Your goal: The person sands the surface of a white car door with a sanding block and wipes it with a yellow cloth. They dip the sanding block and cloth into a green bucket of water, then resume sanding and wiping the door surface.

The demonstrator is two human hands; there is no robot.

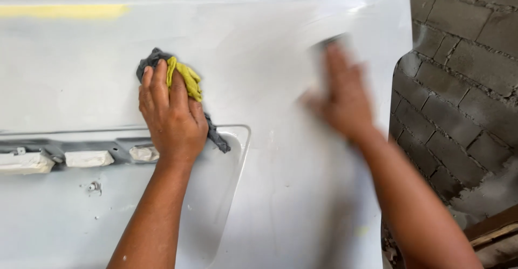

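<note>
Both hands are flat against a pale grey car body panel point(270, 193) seen from the head camera. Left hand point(171, 112) lies palm down with fingers close together, pressing a bunched rag point(186, 80) against the panel; the rag is dark grey with a yellow-green fold showing just beside the fingertips, and a grey tail of it trails out below the wrist toward the rim of a recessed area point(237, 156) in the panel. Right hand point(342, 94) is blurred by motion, fingers pointing up, resting on the panel near its right edge; a small dark block point(330, 42) shows at the fingertips, but whether the hand grips it or only presses it I cannot tell. Left of the left wrist, three whitish filler patches point(86, 158) sit in a row along a grey ledge of the panel. A faded yellow streak point(59, 11) runs across the upper left. A grey block wall point(464, 75) stands behind the panel on the right
</note>
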